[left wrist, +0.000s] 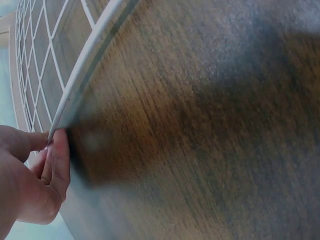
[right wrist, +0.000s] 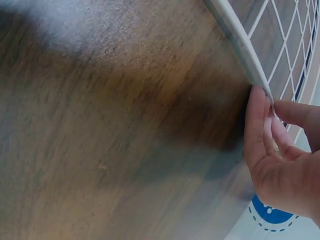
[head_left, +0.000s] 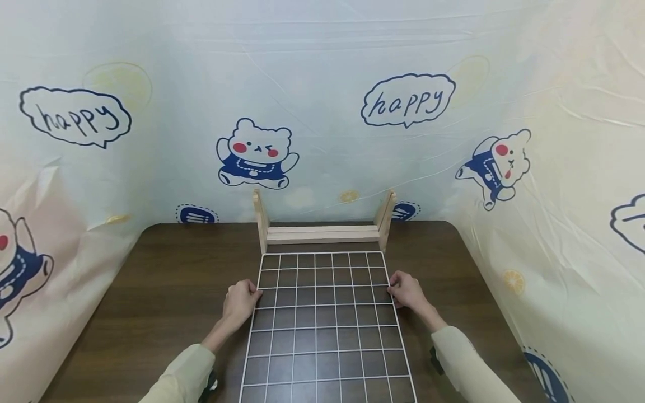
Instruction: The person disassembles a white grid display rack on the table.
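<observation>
A white wire grid panel [head_left: 316, 287] lies over the brown table, its near end running out of the head view. My left hand [head_left: 241, 303] pinches the panel's left edge wire between thumb and fingers. On the opposite side my right hand [head_left: 407, 291] pinches the right edge wire in the same way. Both wrist views show the thin rim bar [left wrist: 75, 75] between the fingertips, close above the wood. Just beyond the panel's far edge stands a pale wooden rack [head_left: 322, 234] with two upright side pieces joined by crossbars.
The dark brown tabletop [head_left: 166, 280] extends on both sides of the panel. A pale printed sheet [head_left: 322, 67] with cartoon bears and "happy" bubbles hangs behind the table and along its left and right sides.
</observation>
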Tool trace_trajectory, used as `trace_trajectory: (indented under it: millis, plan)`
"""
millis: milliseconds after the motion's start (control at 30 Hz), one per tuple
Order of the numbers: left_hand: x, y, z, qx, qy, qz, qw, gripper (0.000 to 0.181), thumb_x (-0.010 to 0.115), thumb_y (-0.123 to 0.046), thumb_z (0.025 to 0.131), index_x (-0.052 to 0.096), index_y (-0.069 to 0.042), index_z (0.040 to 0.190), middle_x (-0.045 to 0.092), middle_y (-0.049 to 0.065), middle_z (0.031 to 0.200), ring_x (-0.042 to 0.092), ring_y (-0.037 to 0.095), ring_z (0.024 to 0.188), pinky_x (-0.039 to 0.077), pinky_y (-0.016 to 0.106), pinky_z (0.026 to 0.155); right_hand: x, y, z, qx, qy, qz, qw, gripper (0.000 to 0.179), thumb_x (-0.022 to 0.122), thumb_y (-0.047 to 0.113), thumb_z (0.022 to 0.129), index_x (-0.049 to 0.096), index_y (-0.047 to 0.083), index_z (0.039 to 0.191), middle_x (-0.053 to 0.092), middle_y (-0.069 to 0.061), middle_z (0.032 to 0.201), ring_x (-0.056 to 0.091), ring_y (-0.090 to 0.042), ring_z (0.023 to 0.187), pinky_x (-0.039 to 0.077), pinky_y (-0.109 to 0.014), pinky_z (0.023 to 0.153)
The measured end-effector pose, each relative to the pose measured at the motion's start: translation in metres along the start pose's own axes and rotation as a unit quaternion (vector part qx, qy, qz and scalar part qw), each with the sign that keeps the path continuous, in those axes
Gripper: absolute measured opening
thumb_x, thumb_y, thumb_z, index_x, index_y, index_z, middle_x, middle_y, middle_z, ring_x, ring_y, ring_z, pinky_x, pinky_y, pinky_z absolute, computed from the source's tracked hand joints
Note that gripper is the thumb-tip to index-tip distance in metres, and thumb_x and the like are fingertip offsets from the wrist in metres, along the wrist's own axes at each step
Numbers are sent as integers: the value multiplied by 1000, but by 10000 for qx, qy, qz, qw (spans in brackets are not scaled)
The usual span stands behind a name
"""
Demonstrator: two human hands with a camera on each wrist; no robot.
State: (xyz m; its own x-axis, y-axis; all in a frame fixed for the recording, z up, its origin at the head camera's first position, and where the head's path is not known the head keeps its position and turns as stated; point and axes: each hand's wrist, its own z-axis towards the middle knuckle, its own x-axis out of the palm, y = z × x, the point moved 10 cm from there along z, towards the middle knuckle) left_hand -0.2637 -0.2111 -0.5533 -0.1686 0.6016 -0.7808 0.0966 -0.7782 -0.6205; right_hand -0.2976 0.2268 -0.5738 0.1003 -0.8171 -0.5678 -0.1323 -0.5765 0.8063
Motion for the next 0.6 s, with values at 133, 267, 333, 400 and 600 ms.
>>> trace_trajectory:
  millis: [133,267,333,400,600]
  plan:
    - [-1,1,0,80,-47,-2,10000,20,74,-12,82,60,-9,67,56,0,60,57,23,58,46,40,48,0,2,0,-5,-48,-86,10000,13,65,-9,81,55,-4,86,61,-9,65,58,-18,48,55,-32,42]
    - [-1,2,-1,79,-19,-55,10000,20,74,-11,81,60,-10,66,54,-2,57,54,20,55,44,37,46,-1,4,-1,-62,-79,-69,9999,12,64,-10,81,55,-5,86,62,-9,67,59,-18,50,56,-31,43]
    - [-1,1,-1,74,-4,-44,10000,20,74,-11,81,61,-10,67,54,-3,57,54,19,55,44,36,46,-2,4,-1,-73,-82,-36,9999,12,64,-10,80,55,-5,87,62,-10,68,60,-18,51,56,-31,44]
    - [-1,1,-1,77,20,-57,10000,20,74,-12,81,61,-9,67,54,-3,57,54,19,55,44,37,46,-2,5,-1,-85,-97,-29,9999,12,64,-10,80,55,-5,87,63,-10,68,60,-18,51,56,-31,44]
    - [0,2,-2,-15,39,-53,10000,20,75,-13,82,60,-11,68,54,-2,58,56,22,57,44,39,46,-2,3,-4,-83,-186,-79,9998,12,64,-10,80,55,-4,87,64,-13,69,60,-19,49,55,-30,43]
